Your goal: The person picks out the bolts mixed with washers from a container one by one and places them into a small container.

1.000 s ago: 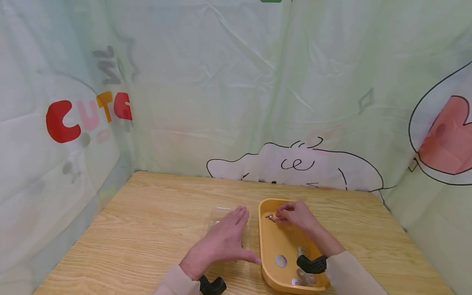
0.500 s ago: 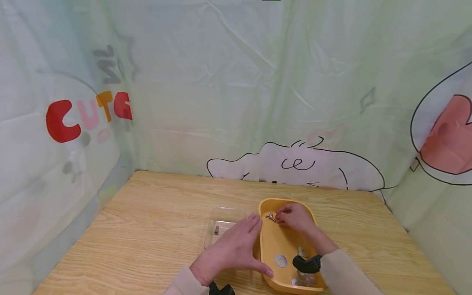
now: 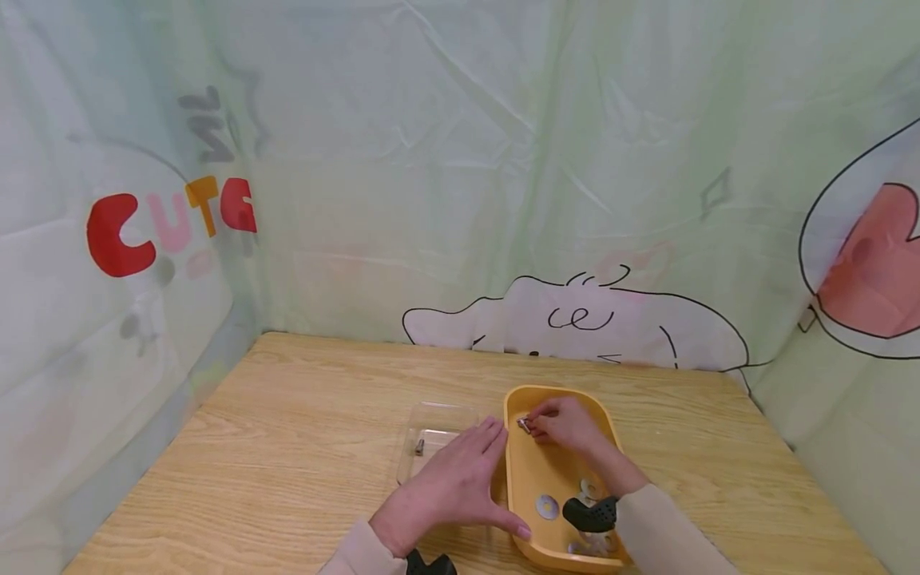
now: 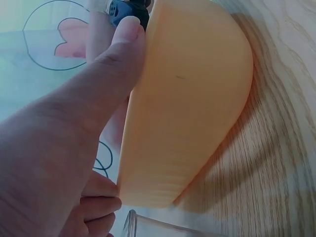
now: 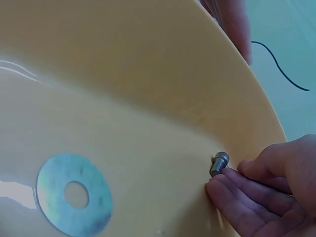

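My left hand [image 3: 463, 475] lies along the near-left side of a yellow tray [image 3: 528, 390]. In the left wrist view its thumb touches the tray rim and its fingertips [image 4: 101, 202] meet the tray's other end. My right hand [image 3: 568, 425] reaches into the tray's far end. There, its thumb and bent fingers are at a small socket-head screw [image 5: 219, 163], which shows just beyond the fingertips. Whether a second screw lies beneath is unclear. Flat metal washers, one of them apart [image 3: 547, 507], lie toward the tray's near end.
Left of the tray stands a clear plastic box [image 3: 435, 406] with a small screw [image 3: 420, 447] in it, partly behind my left hand. Black wrist devices [image 3: 591, 516] sit at both wrists. A printed curtain [image 3: 395, 200] hangs behind the wooden table [image 3: 287, 415].
My left hand has moved right from over the clear box to the tray's side, uncovering a screw in the box. My right fingers have shifted left onto the screws in the tray.
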`<state>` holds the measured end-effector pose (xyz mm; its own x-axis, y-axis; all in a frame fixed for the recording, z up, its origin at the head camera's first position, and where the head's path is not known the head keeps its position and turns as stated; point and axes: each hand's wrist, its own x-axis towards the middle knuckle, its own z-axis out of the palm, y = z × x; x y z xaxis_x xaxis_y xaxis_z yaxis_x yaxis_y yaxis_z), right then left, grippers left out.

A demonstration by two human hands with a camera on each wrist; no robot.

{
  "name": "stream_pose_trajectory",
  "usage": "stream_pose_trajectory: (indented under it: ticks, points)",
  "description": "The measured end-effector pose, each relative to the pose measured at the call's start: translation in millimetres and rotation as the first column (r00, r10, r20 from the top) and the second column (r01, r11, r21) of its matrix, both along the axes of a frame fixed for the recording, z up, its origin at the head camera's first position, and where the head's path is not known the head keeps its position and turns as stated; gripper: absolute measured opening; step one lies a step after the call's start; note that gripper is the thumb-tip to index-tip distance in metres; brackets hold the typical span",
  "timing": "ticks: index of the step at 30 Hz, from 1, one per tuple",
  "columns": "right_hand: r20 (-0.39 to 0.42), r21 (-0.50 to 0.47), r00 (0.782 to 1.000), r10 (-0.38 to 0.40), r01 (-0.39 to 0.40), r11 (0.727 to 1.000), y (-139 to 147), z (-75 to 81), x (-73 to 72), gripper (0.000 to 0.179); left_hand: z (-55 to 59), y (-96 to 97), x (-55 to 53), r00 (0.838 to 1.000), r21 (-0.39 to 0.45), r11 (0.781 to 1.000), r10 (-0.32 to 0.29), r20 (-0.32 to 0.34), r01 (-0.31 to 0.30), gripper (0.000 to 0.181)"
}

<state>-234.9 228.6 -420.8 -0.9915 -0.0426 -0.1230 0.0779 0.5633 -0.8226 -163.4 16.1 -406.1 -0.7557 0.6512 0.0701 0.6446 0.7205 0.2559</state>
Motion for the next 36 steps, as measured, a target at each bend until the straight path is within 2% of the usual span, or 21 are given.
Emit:
stream_pose_trajectory:
  ticks: [11,14,26,30,36]
  points:
    - [0.021,-0.056,0.998,0.058,-0.056,0.997,-13,0.6,2.4,0.014,0.7,0.0,-1.4,1.000,-0.015,1.000,0.008,0.013,-0.007,0.125]
    - [0.026,-0.075,0.998,0.056,-0.054,0.996,-17,1.0,2.6,0.014,0.7,-0.4,-2.0,1.000,-0.016,1.000,0.005,0.011,-0.005,0.125]
    - [0.017,0.033,1.000,-0.022,0.021,0.999,-17,5.8,-1.2,0.019,-2.6,0.1,-1.9,1.000,-0.002,1.000,0.011,0.024,-0.011,0.123]
    - [0.033,0.024,0.999,-0.034,0.033,0.999,-17,6.8,-1.2,0.020,-1.7,-0.3,-1.9,0.999,0.000,1.000,0.015,0.037,-0.015,0.124]
    - [0.009,-0.008,1.000,-0.005,0.005,1.000,-21,4.3,-0.9,0.019,-0.5,-0.2,-1.6,0.999,-0.001,1.000,0.014,0.041,-0.014,0.125]
